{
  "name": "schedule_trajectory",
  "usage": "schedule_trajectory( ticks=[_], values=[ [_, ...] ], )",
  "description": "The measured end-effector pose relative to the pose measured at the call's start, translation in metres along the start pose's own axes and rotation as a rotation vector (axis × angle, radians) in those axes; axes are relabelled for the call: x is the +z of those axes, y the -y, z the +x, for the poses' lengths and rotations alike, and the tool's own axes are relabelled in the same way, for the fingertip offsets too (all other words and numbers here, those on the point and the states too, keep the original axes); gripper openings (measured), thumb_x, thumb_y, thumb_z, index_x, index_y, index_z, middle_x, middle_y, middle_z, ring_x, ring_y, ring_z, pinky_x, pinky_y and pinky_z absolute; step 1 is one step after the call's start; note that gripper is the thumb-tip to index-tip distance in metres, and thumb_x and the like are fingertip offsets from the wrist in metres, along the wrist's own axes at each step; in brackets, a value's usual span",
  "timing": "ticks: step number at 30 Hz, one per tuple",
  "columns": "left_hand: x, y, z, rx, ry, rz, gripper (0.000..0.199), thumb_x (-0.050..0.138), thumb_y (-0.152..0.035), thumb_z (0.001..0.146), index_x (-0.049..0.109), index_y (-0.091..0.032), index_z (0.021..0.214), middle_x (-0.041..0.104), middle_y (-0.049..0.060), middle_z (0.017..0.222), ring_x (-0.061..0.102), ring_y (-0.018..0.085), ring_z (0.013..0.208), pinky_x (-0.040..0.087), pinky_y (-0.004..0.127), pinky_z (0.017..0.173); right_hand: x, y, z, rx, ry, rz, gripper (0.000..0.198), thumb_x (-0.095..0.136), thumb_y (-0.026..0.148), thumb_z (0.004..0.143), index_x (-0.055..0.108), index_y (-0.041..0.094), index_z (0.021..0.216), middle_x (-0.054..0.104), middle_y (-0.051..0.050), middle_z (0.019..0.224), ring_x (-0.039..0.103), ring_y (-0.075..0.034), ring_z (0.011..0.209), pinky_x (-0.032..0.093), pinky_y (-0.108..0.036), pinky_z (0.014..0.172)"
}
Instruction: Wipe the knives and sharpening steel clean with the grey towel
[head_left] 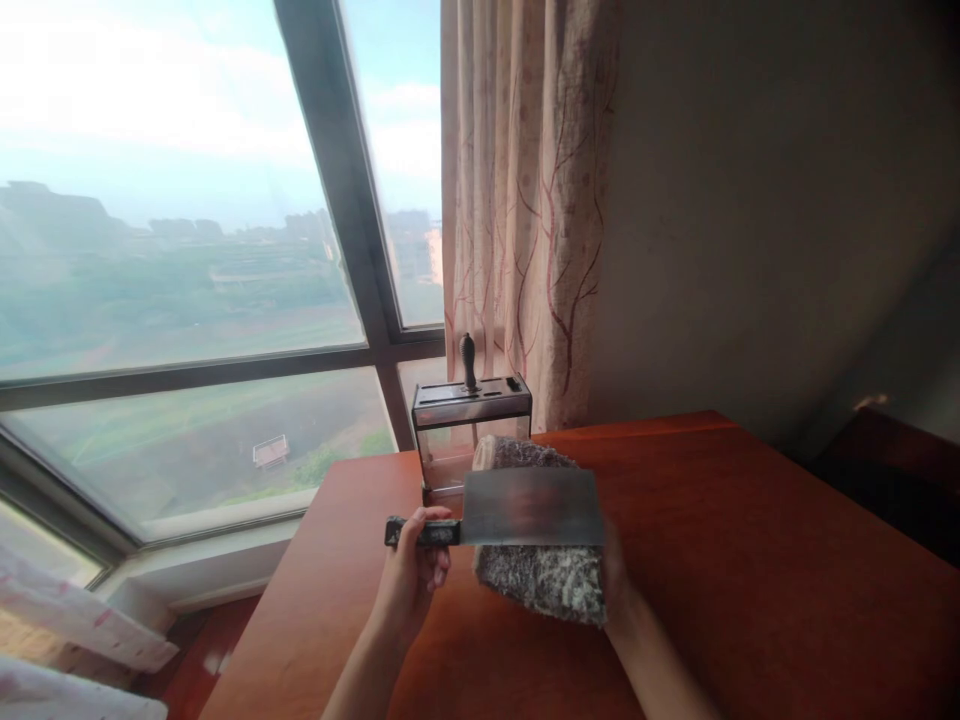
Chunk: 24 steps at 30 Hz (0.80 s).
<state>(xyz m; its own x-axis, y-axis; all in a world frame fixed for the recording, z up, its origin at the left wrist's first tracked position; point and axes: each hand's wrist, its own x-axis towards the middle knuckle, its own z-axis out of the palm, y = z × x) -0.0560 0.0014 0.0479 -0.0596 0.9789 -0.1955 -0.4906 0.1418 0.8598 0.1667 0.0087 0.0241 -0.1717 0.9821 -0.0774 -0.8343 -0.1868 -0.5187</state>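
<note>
My left hand [417,560] is closed around the black handle of a cleaver [532,508]. The wide, flat blade lies across the front of a rough grey stone [540,582], covering its middle; whether the blade touches it I cannot tell. My right hand [615,580] grips the stone's right side near the blade's far end, with its fingers mostly hidden. Behind the stone stands a clear-sided knife block [472,402] with a dark-handled tool upright in its top.
A reddish-brown wooden table [720,560] spreads beneath my hands. Large windows [187,250] fill the left side, and a patterned curtain [525,200] hangs behind the knife block. A grey wall [735,220] stands at the right.
</note>
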Motion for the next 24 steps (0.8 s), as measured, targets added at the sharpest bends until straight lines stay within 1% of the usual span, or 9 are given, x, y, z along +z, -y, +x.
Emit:
schedule_trajectory(
  ticks=[3,6,10,12,14,16,18,20,24],
  values=[
    [-0.001,-0.001,0.002,0.016,-0.022,-0.029,0.038,0.063,-0.050,0.074,0.064,-0.015,0.087,0.055,-0.003,0.038,0.040,0.005,0.029,0.022,0.013,0.030,0.004,0.018,-0.004,0.098,0.039,0.050,0.040,0.054,0.051,0.084,0.071,0.020,0.102,0.077,-0.007,0.090,0.069,-0.028,0.097,0.048,-0.049,0.094],
    [-0.001,0.001,0.003,0.025,-0.043,-0.036,0.038,0.065,-0.050,0.072,0.065,-0.015,0.086,0.056,-0.003,0.039,0.042,0.006,0.030,0.024,0.013,0.031,0.007,0.027,-0.007,0.089,0.032,0.071,0.046,0.053,0.055,0.084,0.068,0.021,0.112,0.076,-0.007,0.095,0.068,-0.029,0.099,0.046,-0.051,0.095],
    [-0.002,0.004,0.005,0.023,-0.054,-0.038,0.035,0.064,-0.047,0.075,0.067,-0.014,0.087,0.055,-0.002,0.040,0.041,0.005,0.031,0.026,0.014,0.033,0.007,0.025,-0.007,0.056,0.003,0.018,0.037,0.061,0.041,0.083,0.066,0.022,0.114,0.076,-0.007,0.094,0.071,-0.028,0.090,0.052,-0.048,0.088],
    [-0.004,0.004,0.004,-0.005,0.004,-0.043,0.036,0.063,-0.047,0.077,0.068,-0.013,0.088,0.058,-0.001,0.043,0.045,0.007,0.034,0.030,0.015,0.035,0.006,0.024,-0.005,0.063,-0.012,-0.012,0.037,0.062,0.035,0.083,0.065,0.020,0.116,0.076,-0.008,0.092,0.072,-0.029,0.084,0.055,-0.046,0.082],
    [-0.005,0.001,0.001,-0.048,0.099,-0.038,0.037,0.063,-0.048,0.078,0.068,-0.013,0.091,0.066,0.004,0.056,0.056,0.010,0.043,0.038,0.017,0.041,0.003,0.025,-0.002,0.078,-0.019,-0.017,0.040,0.060,0.035,0.084,0.062,0.019,0.120,0.076,-0.009,0.093,0.073,-0.028,0.080,0.058,-0.045,0.076],
    [-0.006,-0.003,-0.002,-0.084,0.183,-0.041,0.038,0.064,-0.046,0.078,0.068,-0.015,0.098,0.073,0.009,0.077,0.067,0.017,0.062,0.048,0.022,0.052,0.000,0.028,-0.001,0.082,-0.025,-0.014,0.041,0.059,0.034,0.085,0.060,0.019,0.123,0.076,-0.010,0.095,0.073,-0.028,0.077,0.059,-0.044,0.072],
    [-0.005,-0.007,-0.005,-0.111,0.226,-0.070,0.037,0.067,-0.042,0.079,0.068,-0.016,0.105,0.074,0.011,0.091,0.070,0.022,0.079,0.053,0.027,0.064,-0.003,0.031,0.000,0.071,-0.037,-0.011,0.040,0.059,0.033,0.085,0.060,0.021,0.123,0.076,-0.008,0.096,0.073,-0.026,0.076,0.059,-0.043,0.071],
    [-0.004,-0.007,-0.006,-0.145,0.233,-0.103,0.035,0.068,-0.037,0.079,0.068,-0.016,0.106,0.074,0.012,0.095,0.070,0.024,0.088,0.054,0.029,0.073,-0.005,0.034,0.000,0.049,-0.051,-0.009,0.038,0.060,0.031,0.085,0.060,0.023,0.123,0.076,-0.007,0.096,0.074,-0.025,0.075,0.059,-0.042,0.071],
    [0.000,-0.003,-0.005,-0.150,0.162,-0.145,0.026,0.069,-0.030,0.080,0.070,-0.014,0.100,0.074,0.011,0.093,0.070,0.020,0.084,0.056,0.027,0.075,-0.008,0.039,-0.001,0.006,-0.096,-0.006,0.037,0.063,0.028,0.084,0.062,0.024,0.121,0.076,-0.005,0.096,0.073,-0.025,0.077,0.058,-0.043,0.077]
  ],
)
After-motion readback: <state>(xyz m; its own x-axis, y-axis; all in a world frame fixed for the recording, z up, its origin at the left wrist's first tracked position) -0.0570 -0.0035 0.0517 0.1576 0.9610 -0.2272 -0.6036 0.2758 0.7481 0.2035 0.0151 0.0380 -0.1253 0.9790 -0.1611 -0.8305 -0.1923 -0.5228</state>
